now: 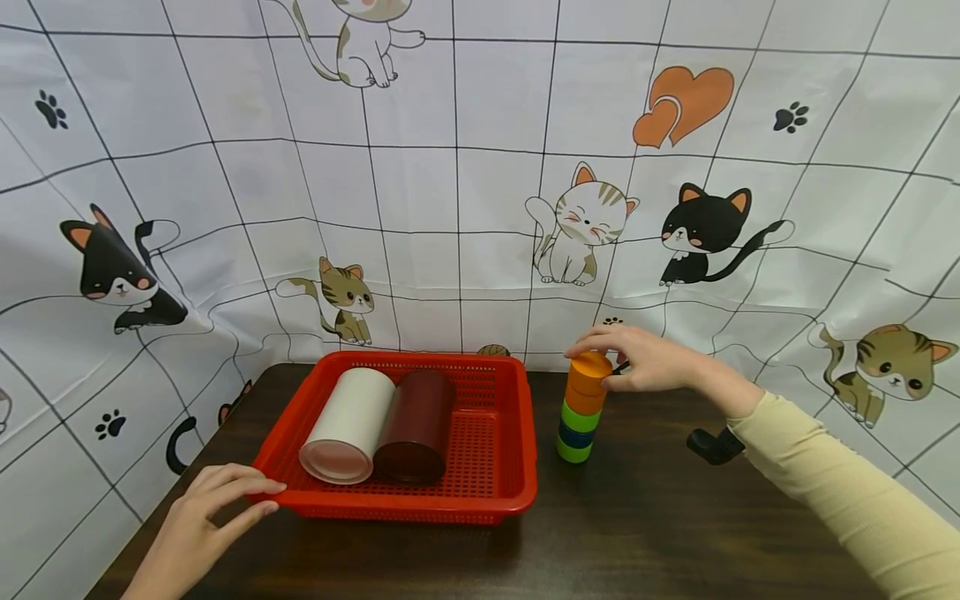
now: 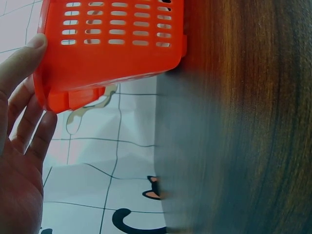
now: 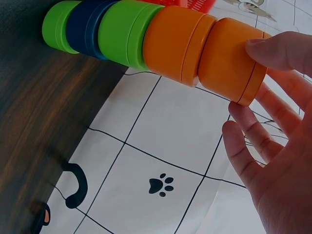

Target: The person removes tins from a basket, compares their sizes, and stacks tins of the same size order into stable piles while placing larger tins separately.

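A red plastic basket (image 1: 472,504) rests on the dark wooden table, holding a white cylindrical canister (image 1: 348,421) and a dark brown one (image 1: 418,425), both lying on their sides. Thumb and fingers of my left hand (image 1: 204,521) pinch the basket's rim at its near left corner; the left wrist view shows the hand (image 2: 22,146) on the rim of the basket (image 2: 117,53). Right of the basket stands a stack of small round lidded jars: green (image 3: 56,27), navy (image 3: 85,29), green (image 3: 124,34), orange (image 3: 175,44) and, on top, another orange jar (image 3: 231,58). My right hand (image 1: 648,360) grips that top jar.
A white sheet (image 1: 457,192) with grid lines and printed cats hangs behind and around the table. The dark wooden table (image 1: 637,517) extends in front of the stack and to its right.
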`<control>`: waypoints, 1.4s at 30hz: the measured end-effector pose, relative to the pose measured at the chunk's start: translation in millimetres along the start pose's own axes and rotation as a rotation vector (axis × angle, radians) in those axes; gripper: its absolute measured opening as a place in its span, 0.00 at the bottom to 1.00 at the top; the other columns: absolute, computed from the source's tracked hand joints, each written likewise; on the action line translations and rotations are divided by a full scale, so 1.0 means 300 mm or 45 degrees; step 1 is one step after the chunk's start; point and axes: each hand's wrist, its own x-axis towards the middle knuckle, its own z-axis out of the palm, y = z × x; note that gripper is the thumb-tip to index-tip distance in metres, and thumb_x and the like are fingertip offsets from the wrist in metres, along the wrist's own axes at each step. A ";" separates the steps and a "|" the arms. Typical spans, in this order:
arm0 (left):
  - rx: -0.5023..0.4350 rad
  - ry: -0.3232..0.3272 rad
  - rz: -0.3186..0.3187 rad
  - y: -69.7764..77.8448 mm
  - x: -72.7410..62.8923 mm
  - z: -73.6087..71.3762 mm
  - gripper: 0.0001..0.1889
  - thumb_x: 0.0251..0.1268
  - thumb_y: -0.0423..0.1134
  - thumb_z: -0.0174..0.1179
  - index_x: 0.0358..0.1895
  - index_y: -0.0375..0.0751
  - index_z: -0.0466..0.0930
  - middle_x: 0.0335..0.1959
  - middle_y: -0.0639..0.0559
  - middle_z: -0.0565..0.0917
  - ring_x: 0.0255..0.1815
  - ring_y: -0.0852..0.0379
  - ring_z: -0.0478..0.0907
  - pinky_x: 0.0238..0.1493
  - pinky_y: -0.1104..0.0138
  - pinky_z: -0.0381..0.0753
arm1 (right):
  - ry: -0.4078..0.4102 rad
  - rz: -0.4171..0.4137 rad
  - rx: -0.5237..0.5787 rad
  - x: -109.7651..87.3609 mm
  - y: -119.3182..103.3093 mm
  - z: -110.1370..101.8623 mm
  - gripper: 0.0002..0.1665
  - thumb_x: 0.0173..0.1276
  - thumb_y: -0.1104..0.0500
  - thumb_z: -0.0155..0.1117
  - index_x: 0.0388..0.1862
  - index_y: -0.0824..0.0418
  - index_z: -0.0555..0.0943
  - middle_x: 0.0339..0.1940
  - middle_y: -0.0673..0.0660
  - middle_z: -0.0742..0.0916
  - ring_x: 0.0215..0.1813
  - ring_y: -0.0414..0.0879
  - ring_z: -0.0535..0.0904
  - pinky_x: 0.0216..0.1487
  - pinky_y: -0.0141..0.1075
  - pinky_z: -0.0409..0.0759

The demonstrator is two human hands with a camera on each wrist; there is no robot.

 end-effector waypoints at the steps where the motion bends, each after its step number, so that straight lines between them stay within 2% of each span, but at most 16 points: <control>1: 0.002 -0.002 -0.006 0.000 0.001 0.000 0.25 0.38 0.31 0.79 0.40 0.66 0.87 0.39 0.63 0.83 0.48 0.79 0.62 0.45 0.86 0.63 | 0.001 -0.001 0.000 0.000 0.000 -0.001 0.32 0.60 0.65 0.67 0.64 0.46 0.78 0.64 0.52 0.79 0.57 0.49 0.74 0.46 0.38 0.79; 9: 0.003 -0.010 -0.015 0.003 -0.001 -0.001 0.25 0.39 0.31 0.79 0.40 0.67 0.86 0.39 0.65 0.82 0.47 0.79 0.62 0.45 0.86 0.63 | 0.006 -0.012 -0.006 -0.002 0.000 -0.002 0.33 0.59 0.68 0.65 0.64 0.50 0.77 0.65 0.54 0.79 0.59 0.51 0.75 0.49 0.42 0.80; 14: 0.002 -0.021 -0.030 0.004 -0.005 -0.003 0.25 0.40 0.31 0.78 0.40 0.67 0.86 0.40 0.65 0.82 0.47 0.78 0.62 0.45 0.86 0.63 | 0.010 -0.028 -0.003 -0.001 0.000 -0.001 0.33 0.59 0.69 0.64 0.65 0.52 0.77 0.65 0.54 0.79 0.59 0.51 0.75 0.50 0.48 0.82; 21: 0.005 -0.021 -0.032 0.004 -0.001 -0.006 0.24 0.40 0.32 0.78 0.40 0.67 0.86 0.40 0.64 0.82 0.47 0.78 0.62 0.45 0.86 0.63 | 0.009 -0.031 -0.001 -0.003 0.001 -0.005 0.35 0.58 0.70 0.64 0.65 0.49 0.77 0.65 0.54 0.79 0.60 0.51 0.75 0.52 0.50 0.81; 27: 0.002 -0.017 -0.034 0.002 -0.001 -0.004 0.25 0.40 0.32 0.79 0.40 0.67 0.86 0.40 0.63 0.83 0.47 0.79 0.61 0.45 0.86 0.62 | 0.009 -0.029 0.029 -0.001 -0.002 -0.013 0.34 0.59 0.67 0.67 0.65 0.48 0.76 0.66 0.54 0.79 0.61 0.52 0.75 0.53 0.52 0.81; 33: -0.008 -0.006 -0.013 0.000 -0.006 -0.001 0.25 0.39 0.30 0.79 0.40 0.65 0.87 0.40 0.63 0.82 0.48 0.79 0.62 0.46 0.87 0.62 | 0.006 -0.036 0.045 0.011 -0.013 -0.026 0.31 0.61 0.64 0.67 0.65 0.51 0.77 0.65 0.54 0.80 0.60 0.54 0.76 0.55 0.55 0.80; 38: -0.019 0.013 0.035 -0.002 -0.002 0.003 0.25 0.37 0.29 0.79 0.40 0.64 0.87 0.40 0.63 0.82 0.47 0.78 0.63 0.46 0.86 0.64 | 0.017 -0.039 0.002 0.034 -0.029 -0.038 0.30 0.63 0.62 0.65 0.65 0.47 0.77 0.65 0.52 0.80 0.63 0.52 0.75 0.57 0.56 0.78; 42: -0.031 0.028 0.067 -0.006 -0.001 0.005 0.27 0.36 0.28 0.78 0.40 0.63 0.87 0.39 0.63 0.82 0.46 0.78 0.64 0.45 0.87 0.65 | 0.027 -0.060 -0.037 0.064 -0.057 -0.043 0.28 0.64 0.59 0.64 0.64 0.46 0.77 0.65 0.50 0.80 0.65 0.51 0.74 0.63 0.55 0.74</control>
